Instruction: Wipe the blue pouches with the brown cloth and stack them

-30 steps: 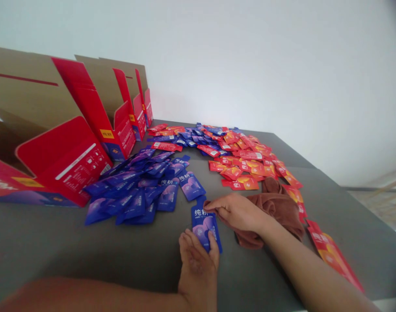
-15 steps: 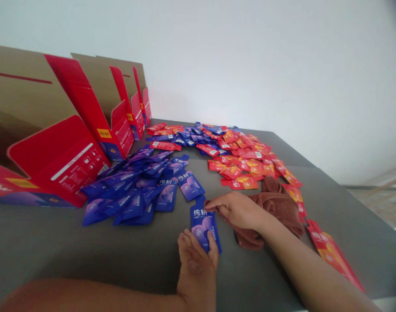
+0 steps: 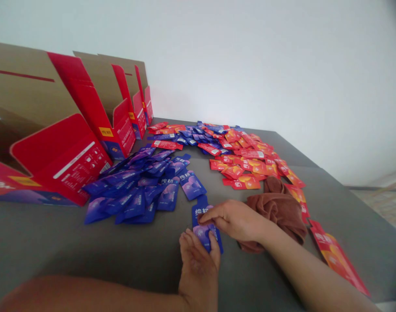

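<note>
Holding a blue pouch flat under a fingertip wrapped in brown cloth

The left hand [image 3: 198,266] is partly curled around the near end of the blue pouch [image 3: 202,236], fingers along its left edge and thumb over its right side. The right hand [image 3: 235,219] is mostly closed, its index finger stretched to the left and pressing a fold of the brown cloth [image 3: 279,210] onto the pouch's printed front; the rest of the cloth lies bunched to the right.

The pouch lies face up on the grey table [image 3: 266,277], near the middle, its narrow spout end pointing to the far side. White characters show above paler purple fruit, partly covered by the hands. Left of it is a heap of blue pouches [image 3: 133,186]; a red pouch [image 3: 337,260] lies at the near right.
</note>
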A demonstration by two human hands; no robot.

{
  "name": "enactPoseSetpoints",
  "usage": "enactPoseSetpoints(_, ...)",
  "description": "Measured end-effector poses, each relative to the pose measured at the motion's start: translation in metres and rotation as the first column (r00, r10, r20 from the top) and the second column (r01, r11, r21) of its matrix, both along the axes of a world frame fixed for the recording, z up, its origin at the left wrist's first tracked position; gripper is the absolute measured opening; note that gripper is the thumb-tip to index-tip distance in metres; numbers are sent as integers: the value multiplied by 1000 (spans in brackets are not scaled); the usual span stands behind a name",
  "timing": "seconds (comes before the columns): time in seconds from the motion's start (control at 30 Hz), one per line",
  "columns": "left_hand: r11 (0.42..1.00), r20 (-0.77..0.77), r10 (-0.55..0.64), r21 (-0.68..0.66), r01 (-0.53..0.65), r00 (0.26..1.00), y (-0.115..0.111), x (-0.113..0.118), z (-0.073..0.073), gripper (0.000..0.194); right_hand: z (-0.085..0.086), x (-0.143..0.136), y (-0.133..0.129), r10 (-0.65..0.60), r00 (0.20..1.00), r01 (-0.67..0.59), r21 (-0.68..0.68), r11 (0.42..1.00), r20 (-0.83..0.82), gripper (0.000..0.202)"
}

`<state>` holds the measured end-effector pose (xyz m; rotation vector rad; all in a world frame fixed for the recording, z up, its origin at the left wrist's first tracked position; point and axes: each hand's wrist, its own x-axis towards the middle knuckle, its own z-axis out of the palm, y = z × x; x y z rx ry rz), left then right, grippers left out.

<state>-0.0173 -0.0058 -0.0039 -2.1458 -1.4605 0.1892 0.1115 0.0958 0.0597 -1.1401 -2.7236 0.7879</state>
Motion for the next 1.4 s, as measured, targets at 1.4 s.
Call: enactPoseSetpoints(1.4, 997, 8, -14, 76, 14, 1000, 0, 0, -1, 36, -4, 5, 8, -64, 998, 64, 22, 998, -8, 41)
